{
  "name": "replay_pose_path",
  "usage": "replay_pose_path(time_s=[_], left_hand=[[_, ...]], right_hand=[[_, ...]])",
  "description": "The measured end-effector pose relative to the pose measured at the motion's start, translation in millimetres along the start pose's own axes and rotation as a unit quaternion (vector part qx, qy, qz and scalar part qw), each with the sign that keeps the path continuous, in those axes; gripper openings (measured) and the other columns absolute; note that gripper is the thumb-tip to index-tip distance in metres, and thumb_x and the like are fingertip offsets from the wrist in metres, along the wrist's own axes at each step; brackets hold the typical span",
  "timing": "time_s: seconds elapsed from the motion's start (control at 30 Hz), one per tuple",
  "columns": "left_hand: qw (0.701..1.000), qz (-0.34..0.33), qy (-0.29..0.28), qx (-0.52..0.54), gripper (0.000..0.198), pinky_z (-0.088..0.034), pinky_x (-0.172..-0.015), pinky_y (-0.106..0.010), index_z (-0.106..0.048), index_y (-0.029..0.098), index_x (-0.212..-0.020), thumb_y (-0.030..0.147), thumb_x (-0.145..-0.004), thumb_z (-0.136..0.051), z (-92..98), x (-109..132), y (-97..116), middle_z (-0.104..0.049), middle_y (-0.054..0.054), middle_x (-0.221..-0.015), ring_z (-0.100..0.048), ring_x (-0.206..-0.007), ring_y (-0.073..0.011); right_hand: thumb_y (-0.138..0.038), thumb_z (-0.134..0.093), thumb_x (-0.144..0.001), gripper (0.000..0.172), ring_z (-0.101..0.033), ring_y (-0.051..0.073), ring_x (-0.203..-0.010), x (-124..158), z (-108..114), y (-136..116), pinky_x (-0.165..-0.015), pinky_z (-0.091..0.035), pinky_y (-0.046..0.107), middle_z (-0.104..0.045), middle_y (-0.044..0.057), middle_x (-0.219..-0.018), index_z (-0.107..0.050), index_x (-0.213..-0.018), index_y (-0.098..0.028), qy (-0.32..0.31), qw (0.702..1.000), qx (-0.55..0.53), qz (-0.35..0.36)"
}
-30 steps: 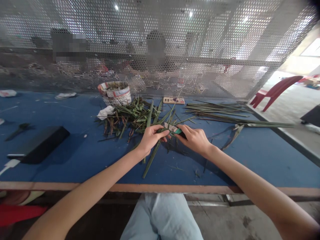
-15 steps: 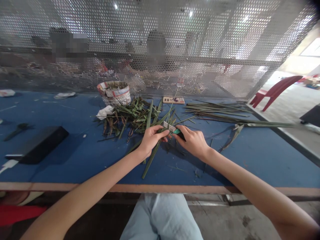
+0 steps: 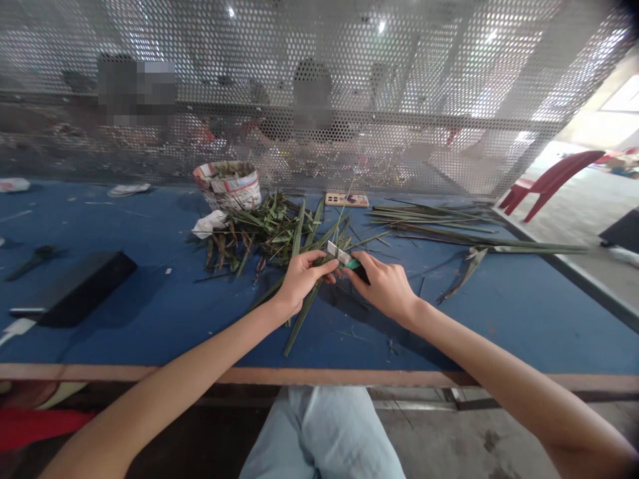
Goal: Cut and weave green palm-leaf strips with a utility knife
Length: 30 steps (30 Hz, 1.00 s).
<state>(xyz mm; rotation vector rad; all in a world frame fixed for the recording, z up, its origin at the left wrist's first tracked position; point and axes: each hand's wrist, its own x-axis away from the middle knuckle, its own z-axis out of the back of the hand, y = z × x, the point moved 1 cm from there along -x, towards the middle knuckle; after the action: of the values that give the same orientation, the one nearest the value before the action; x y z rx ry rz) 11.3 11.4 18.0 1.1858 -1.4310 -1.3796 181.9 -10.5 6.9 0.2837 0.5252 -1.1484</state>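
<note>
My left hand [image 3: 305, 276] is closed on a green leaf strip [image 3: 303, 319], whose lower end sticks out below the fingers toward the table's front edge. Close to its right, my right hand [image 3: 387, 283] grips a green and black cutter [image 3: 352, 263]. The cutter's pale blade [image 3: 338, 252] points up and left, beside the left fingertips and across the leaf material there. Just behind and left of the hands lies a heap of cut green and brown leaf pieces [image 3: 274, 226]. The fingertips of the left hand are partly hidden.
A paper-wrapped pot [image 3: 229, 186] stands behind the heap, with crumpled white paper [image 3: 210, 224] before it. A phone [image 3: 347, 199] lies by the perforated metal screen [image 3: 399, 146]. Long leaves [image 3: 439, 233] lie right, a black box [image 3: 82, 286] left. Beyond stands a red chair [image 3: 554, 179].
My right hand and the cutter have shifted very slightly, with the blade tilted a little differently. My left hand stays in nearly the same place.
</note>
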Motion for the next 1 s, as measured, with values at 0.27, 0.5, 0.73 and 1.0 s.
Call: replay_pose_path(time_s=[0.27,0.5,0.73,1.0], left_hand=[[1.0,0.002,-0.016,-0.008,0.02,-0.048,-0.06,-0.026,-0.068,0.013,-0.074,0.032,-0.068,-0.074,2.7,0,1,-0.067,-0.004,-0.067,-0.058,-0.056,-0.012],[0.999,-0.002,-0.025,-0.024,0.021,-0.05,-0.064,-0.029,-0.068,0.014,-0.077,0.034,-0.07,-0.073,6.6,-1,4,-0.068,-0.005,-0.067,-0.06,-0.059,-0.0139],[0.999,-0.003,-0.037,-0.03,0.021,-0.05,-0.064,-0.029,-0.068,0.014,-0.077,0.034,-0.071,-0.073,9.9,-3,3,-0.069,-0.005,-0.068,-0.061,-0.059,-0.0139],[0.999,-0.004,-0.033,-0.027,0.02,-0.05,-0.063,-0.029,-0.068,0.015,-0.076,0.034,-0.071,-0.073,11.4,-4,4,-0.069,-0.005,-0.066,-0.061,-0.058,-0.0137]], right_hand=[[-0.044,-0.038,-0.096,0.039,-0.067,0.019,-0.074,-1,3,3,-0.049,-0.027,0.025,-0.071,0.009,-0.102,-0.058,-0.114,-0.016,-0.003,1.0,0.01,0.022],[-0.044,-0.038,-0.096,0.042,-0.068,0.019,-0.075,-3,5,7,-0.05,-0.031,0.024,-0.071,0.01,-0.105,-0.058,-0.119,-0.016,0.012,0.999,0.011,0.03],[-0.044,-0.038,-0.096,0.041,-0.068,0.019,-0.076,-3,6,8,-0.05,-0.03,0.024,-0.071,0.009,-0.104,-0.059,-0.117,-0.015,0.025,0.999,0.012,0.041],[-0.045,-0.036,-0.096,0.042,-0.066,0.016,-0.067,-5,8,12,-0.049,-0.029,0.024,-0.072,0.01,-0.099,-0.06,-0.114,-0.014,0.025,0.998,0.019,0.058]])
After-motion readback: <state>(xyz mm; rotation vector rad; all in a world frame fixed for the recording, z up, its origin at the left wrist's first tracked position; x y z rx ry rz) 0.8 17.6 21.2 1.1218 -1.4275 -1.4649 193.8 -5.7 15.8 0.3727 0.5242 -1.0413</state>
